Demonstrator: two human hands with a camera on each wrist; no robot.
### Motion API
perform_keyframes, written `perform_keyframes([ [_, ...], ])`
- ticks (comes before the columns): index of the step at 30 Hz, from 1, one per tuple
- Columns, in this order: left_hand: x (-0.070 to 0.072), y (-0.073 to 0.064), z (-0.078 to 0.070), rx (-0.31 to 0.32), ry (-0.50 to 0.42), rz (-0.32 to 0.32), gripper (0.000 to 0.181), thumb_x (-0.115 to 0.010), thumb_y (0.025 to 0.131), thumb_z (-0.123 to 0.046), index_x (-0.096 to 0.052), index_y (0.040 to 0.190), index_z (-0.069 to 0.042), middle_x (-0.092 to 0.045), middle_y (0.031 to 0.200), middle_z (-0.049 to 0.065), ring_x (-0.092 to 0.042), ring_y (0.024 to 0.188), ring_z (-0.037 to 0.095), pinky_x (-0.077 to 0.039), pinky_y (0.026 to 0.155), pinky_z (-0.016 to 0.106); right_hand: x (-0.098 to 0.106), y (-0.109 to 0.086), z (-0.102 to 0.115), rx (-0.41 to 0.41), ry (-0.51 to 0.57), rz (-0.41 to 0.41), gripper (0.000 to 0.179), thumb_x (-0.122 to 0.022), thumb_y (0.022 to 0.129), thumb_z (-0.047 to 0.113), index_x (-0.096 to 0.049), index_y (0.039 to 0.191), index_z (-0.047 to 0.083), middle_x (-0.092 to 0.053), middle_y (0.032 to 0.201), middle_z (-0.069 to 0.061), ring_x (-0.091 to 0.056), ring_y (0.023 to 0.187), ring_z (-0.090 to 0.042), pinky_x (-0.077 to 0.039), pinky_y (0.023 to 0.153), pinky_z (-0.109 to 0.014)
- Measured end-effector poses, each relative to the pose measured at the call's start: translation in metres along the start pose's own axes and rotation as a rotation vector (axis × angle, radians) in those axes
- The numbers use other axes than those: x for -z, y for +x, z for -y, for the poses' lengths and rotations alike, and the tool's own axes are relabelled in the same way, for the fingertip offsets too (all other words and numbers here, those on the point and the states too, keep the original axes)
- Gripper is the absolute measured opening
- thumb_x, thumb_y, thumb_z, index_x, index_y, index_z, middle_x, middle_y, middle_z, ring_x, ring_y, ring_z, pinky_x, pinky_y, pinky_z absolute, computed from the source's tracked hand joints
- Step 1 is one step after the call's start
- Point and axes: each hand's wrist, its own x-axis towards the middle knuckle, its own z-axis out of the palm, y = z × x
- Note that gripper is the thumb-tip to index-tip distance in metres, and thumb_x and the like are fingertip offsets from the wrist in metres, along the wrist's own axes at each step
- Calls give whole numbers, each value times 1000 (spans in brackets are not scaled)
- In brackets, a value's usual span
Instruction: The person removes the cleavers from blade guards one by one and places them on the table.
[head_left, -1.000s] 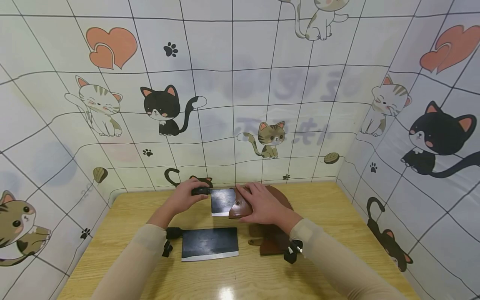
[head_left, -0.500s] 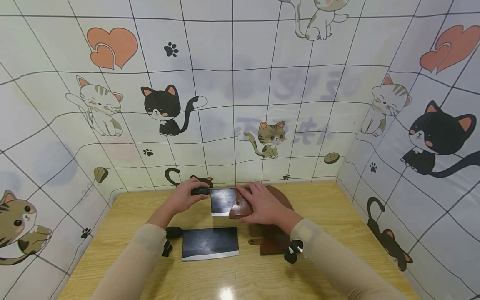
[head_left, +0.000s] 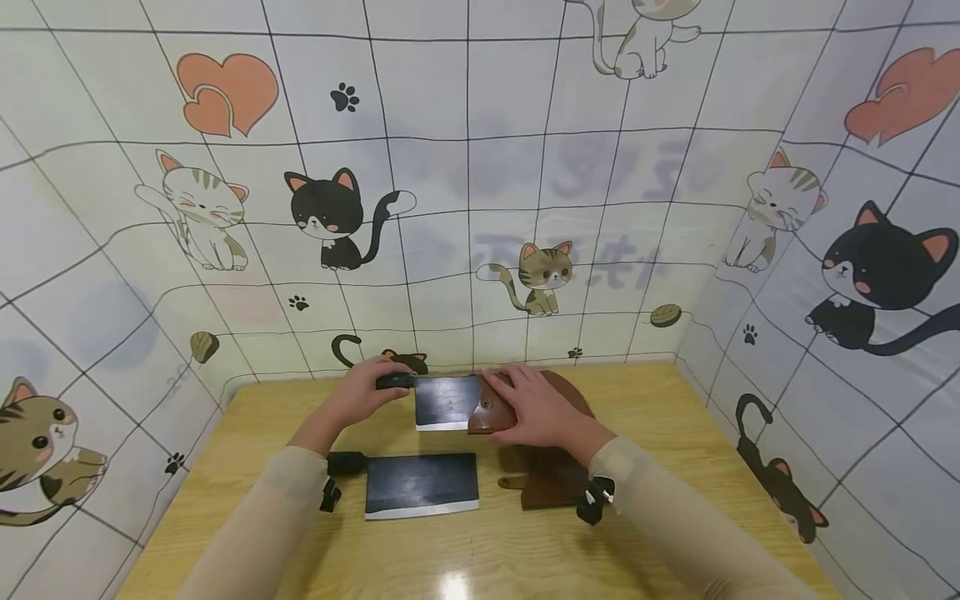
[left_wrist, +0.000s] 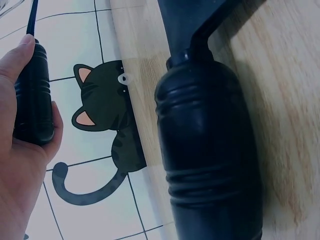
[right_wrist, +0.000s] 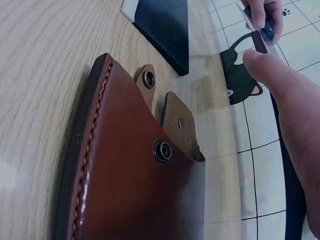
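Spanning the space between the two hands, the knife [head_left: 444,403] has its handle [head_left: 393,381] in the left hand [head_left: 360,393] and the other end of its blade inside the sheath [head_left: 491,411]. Part of the dark blade is bare between the hands, its pale edge on the side toward the forearms. The left hand grips the black handle, with the thumb laid along it in the left wrist view. The right hand [head_left: 534,406] holds the brown sheath, thumb on the near side, and a round snap [head_left: 485,404] shows just left of its fingers. The hands are apart from each other; whether the knife touches the table cannot be told.

Nearer the person than both hands, between the forearms, the second knife [head_left: 422,483] lies on the table [head_left: 420,558]. Its ribbed black handle [left_wrist: 210,150] points toward the left wrist and its blade toward the right, pale edge facing the person. Below the right hand, partly hidden by it, lies the second sheath [head_left: 551,487], brown and stitched along one side, with a snap tab [head_left: 514,482] reaching toward the second knife.

A black camera mount [head_left: 592,500] sits at the right wrist, against a beige sleeve [head_left: 675,517]. Beyond both hands rises a white backdrop [head_left: 442,183] printed with grid lines, cats, hearts and paw prints.
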Motion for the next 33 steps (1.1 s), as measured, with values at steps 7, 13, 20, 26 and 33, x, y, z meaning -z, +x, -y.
perform_keyframes([
  [7,0,-2,-1,16,1,23,36,-85,102,-22,-78,136,-16,-69,117,4,-64,100,25,-56,86,50,0,-3,0,10,6,25,119,-77,86,81,-26,178,26,-42,165,-10,-39,150,-33,-39,121,-56],
  [13,-1,-2,-3,-30,14,-2,34,-84,102,-23,-77,135,-16,-69,116,3,-64,102,25,-55,87,52,3,-4,-1,33,29,-3,119,-82,85,78,-34,176,18,-43,166,-14,-40,151,-37,-39,121,-61],
  [20,-1,0,-3,-22,30,-13,36,-84,102,-21,-77,136,-15,-69,116,2,-64,101,25,-54,87,52,4,-3,-2,39,25,-11,119,-79,85,81,-35,175,17,-42,167,-15,-40,152,-39,-37,122,-62],
  [26,-3,1,-2,-8,53,-33,39,-85,101,-21,-77,138,-12,-71,121,5,-66,101,26,-55,86,51,5,-2,-3,14,35,3,120,-81,85,80,-30,177,23,-39,169,-11,-37,154,-36,-34,124,-60],
  [33,-1,2,-4,-3,43,-44,39,-86,99,-20,-77,137,-16,-71,122,6,-66,102,27,-55,87,50,7,-3,-5,15,40,-8,117,-85,84,74,-32,177,25,-41,168,-10,-38,154,-36,-35,124,-60],
])
